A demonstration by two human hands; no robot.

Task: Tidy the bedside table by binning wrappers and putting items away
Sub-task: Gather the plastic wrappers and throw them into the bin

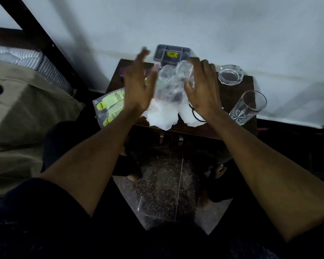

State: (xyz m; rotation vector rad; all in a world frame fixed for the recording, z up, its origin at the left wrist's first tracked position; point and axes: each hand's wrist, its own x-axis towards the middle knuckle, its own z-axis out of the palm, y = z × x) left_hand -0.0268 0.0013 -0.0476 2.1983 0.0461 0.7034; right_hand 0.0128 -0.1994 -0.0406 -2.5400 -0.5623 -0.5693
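Clear crinkled plastic wrapper (173,82) sits raised over the middle of the dark wooden bedside table (238,86), between both hands. Right hand (201,90) has its thumb and fingers closed on the wrapper's right edge; fingertips are hidden behind the film. Left hand (138,85) is flat with fingers extended, motion-blurred, palm facing the wrapper's left side; contact there cannot be told. Something dark shows through the plastic, too smeared to identify.

Under the wrapper lie crumpled white tissues (162,114), overhanging the table's front edge. A thin black cord or band (196,114) loops over the right tissue, partly covered by the right wrist. At the left edge a clear packet with yellow-green labels (108,107) hangs off the table, its right part hidden by the left forearm. A purple object (122,73) peeks out behind the left hand, mostly blocked.

Against the wall stands a grey divided tray (171,54) with a yellow sticker, lower part covered by wrapper. Back right corner: glass ashtray (230,74). In front of it, a tall drinking glass (248,107), upright. Bed with tan cover (24,116) at left. Scene dim.
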